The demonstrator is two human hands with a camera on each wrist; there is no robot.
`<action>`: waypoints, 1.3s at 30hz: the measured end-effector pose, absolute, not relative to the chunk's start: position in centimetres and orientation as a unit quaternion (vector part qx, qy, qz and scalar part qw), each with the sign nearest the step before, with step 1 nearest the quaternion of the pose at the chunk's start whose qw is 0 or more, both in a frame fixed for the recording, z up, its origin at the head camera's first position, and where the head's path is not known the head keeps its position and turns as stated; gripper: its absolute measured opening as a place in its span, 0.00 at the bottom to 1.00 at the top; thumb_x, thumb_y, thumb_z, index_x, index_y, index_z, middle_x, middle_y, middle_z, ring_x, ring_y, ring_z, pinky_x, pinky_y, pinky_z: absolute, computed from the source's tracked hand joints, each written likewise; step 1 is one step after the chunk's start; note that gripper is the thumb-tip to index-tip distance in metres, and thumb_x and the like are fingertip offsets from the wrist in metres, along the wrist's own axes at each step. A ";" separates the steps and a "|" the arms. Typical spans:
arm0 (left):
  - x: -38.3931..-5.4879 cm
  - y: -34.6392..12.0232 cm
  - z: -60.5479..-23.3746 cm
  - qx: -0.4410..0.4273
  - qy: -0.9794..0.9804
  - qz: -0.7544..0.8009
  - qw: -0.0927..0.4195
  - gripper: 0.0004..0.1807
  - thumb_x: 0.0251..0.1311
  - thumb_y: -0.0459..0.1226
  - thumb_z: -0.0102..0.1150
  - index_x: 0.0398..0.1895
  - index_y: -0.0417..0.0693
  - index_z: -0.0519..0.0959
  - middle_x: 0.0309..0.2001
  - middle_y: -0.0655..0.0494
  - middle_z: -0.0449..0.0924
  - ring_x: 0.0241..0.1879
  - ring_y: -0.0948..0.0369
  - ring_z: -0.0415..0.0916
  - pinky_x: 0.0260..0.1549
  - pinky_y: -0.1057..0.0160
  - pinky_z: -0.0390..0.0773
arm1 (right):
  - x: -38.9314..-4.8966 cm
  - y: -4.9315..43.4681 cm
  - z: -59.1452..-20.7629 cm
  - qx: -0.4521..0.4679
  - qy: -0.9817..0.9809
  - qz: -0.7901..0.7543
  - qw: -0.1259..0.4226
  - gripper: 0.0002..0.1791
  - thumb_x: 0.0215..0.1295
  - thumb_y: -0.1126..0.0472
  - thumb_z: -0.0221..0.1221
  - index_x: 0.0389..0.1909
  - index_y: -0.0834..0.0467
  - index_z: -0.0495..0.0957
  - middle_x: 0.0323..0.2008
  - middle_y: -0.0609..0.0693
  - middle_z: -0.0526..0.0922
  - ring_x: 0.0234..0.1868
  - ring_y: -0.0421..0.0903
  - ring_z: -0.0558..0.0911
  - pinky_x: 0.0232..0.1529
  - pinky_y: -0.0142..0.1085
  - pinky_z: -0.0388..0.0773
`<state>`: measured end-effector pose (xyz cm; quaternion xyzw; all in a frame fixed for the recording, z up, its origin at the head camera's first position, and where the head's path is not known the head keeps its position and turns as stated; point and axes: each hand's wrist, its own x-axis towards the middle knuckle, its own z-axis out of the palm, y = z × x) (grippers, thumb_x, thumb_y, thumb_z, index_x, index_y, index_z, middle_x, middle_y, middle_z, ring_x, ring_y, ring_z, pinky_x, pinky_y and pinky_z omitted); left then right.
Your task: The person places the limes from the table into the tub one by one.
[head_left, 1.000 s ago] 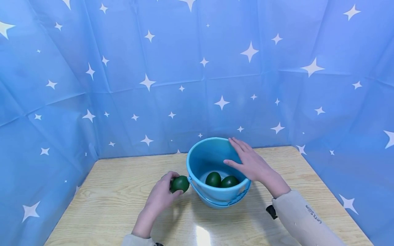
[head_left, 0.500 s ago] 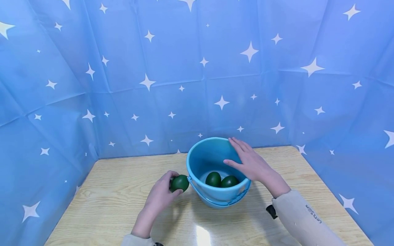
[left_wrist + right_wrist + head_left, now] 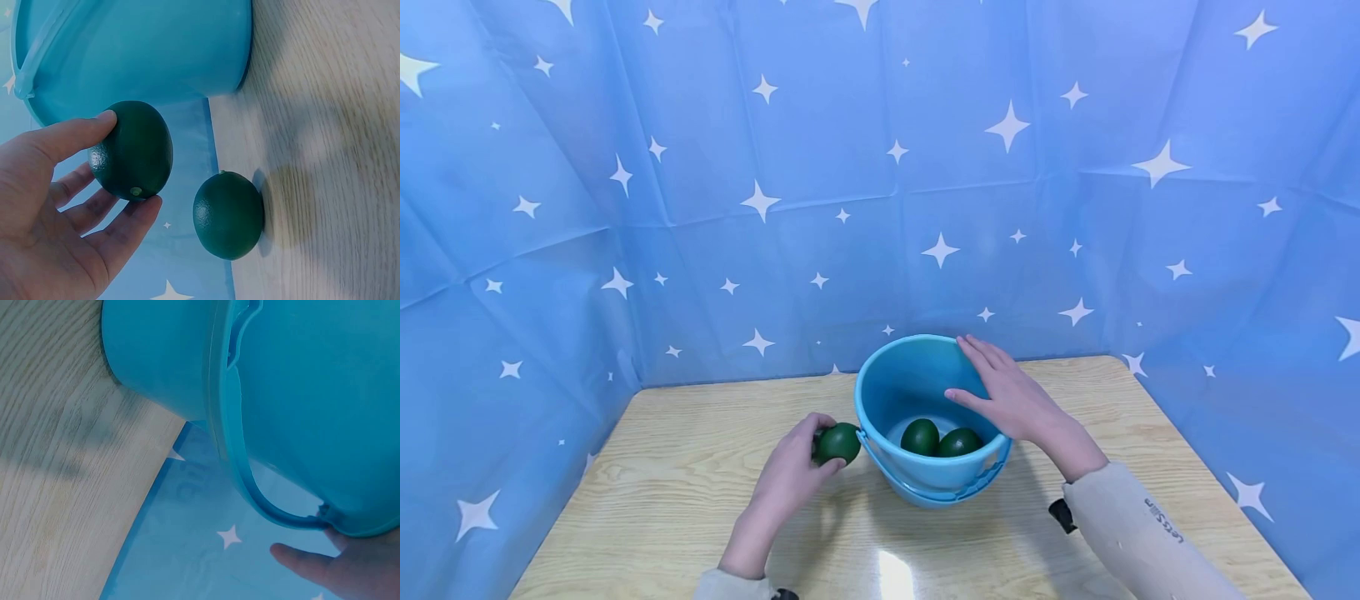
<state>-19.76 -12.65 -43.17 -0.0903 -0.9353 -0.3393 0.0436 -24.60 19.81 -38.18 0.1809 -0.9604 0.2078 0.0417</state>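
My left hand (image 3: 793,467) holds a dark green, smooth, oval fruit (image 3: 134,150) between thumb and fingertips, just left of the bucket's rim. Below the held fruit, a second one like it (image 3: 229,215) lies on the table in the left wrist view; the left hand hides it from the head view. Two more dark green fruits, one on the left (image 3: 920,437) and one on the right (image 3: 959,442), lie inside the light blue bucket (image 3: 917,471). My right hand (image 3: 1018,400) rests over the bucket's right rim, fingers extended and thumb over the opening.
The bucket's blue handle (image 3: 917,492) hangs down along its near side. Pale wood tabletop (image 3: 700,467) surrounds the bucket. A blue curtain with white stars (image 3: 820,250) encloses the table at the back and both sides.
My left hand and its fruit have shifted very slightly upward in the head view. The right hand, the bucket and the fruits inside look unmoved.
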 end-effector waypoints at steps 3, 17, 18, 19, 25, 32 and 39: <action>-19.8 -12.6 -43.1 -0.091 -0.935 -0.340 0.045 0.26 0.55 0.38 0.73 0.57 0.49 0.75 0.54 0.50 0.81 0.51 0.52 0.79 0.49 0.48 0.83 | -24.7 19.8 -38.2 0.182 -0.960 0.207 0.042 0.47 0.70 0.34 0.52 0.80 0.54 0.46 0.79 0.60 0.50 0.78 0.66 0.52 0.70 0.69 0.59; -19.9 -12.6 -43.0 -0.096 -0.934 -0.339 0.054 0.26 0.55 0.38 0.73 0.57 0.49 0.75 0.54 0.51 0.81 0.51 0.53 0.79 0.47 0.49 0.83 | -24.7 19.8 -38.2 0.183 -0.960 0.205 0.044 0.47 0.70 0.34 0.51 0.80 0.54 0.46 0.79 0.59 0.50 0.78 0.66 0.52 0.71 0.69 0.58; -19.9 -12.6 -43.0 -0.096 -0.934 -0.339 0.054 0.26 0.55 0.38 0.73 0.57 0.49 0.75 0.54 0.51 0.81 0.51 0.53 0.79 0.47 0.49 0.83 | -24.7 19.8 -38.2 0.183 -0.960 0.205 0.044 0.47 0.70 0.34 0.51 0.80 0.54 0.46 0.79 0.59 0.50 0.78 0.66 0.52 0.71 0.69 0.58; -19.9 -12.6 -43.0 -0.096 -0.935 -0.338 0.055 0.26 0.55 0.38 0.73 0.57 0.49 0.75 0.54 0.51 0.81 0.51 0.53 0.79 0.47 0.50 0.83 | -24.7 19.8 -38.2 0.183 -0.961 0.205 0.044 0.47 0.70 0.34 0.51 0.80 0.54 0.46 0.79 0.59 0.50 0.78 0.66 0.52 0.71 0.69 0.58; -19.9 -12.5 -42.8 -0.098 -0.934 -0.338 0.059 0.26 0.55 0.39 0.73 0.57 0.50 0.75 0.54 0.52 0.81 0.50 0.54 0.79 0.47 0.51 0.83 | -24.7 19.7 -38.2 0.181 -0.961 0.206 0.040 0.47 0.70 0.34 0.51 0.80 0.54 0.46 0.79 0.59 0.50 0.78 0.66 0.51 0.71 0.69 0.58; -19.8 -12.4 -42.6 -0.095 -0.933 -0.343 0.059 0.27 0.55 0.38 0.73 0.57 0.50 0.75 0.54 0.51 0.80 0.50 0.54 0.79 0.47 0.51 0.84 | -24.6 19.8 -38.2 0.179 -0.961 0.207 0.039 0.47 0.70 0.34 0.51 0.80 0.54 0.46 0.79 0.59 0.49 0.78 0.66 0.51 0.70 0.69 0.58; -19.7 -12.3 -42.3 -0.091 -0.929 -0.353 0.065 0.27 0.55 0.38 0.73 0.58 0.50 0.74 0.54 0.51 0.81 0.50 0.54 0.80 0.46 0.51 0.84 | -24.6 19.8 -38.2 0.178 -0.961 0.207 0.040 0.47 0.70 0.34 0.51 0.80 0.54 0.46 0.79 0.59 0.50 0.78 0.66 0.52 0.70 0.70 0.59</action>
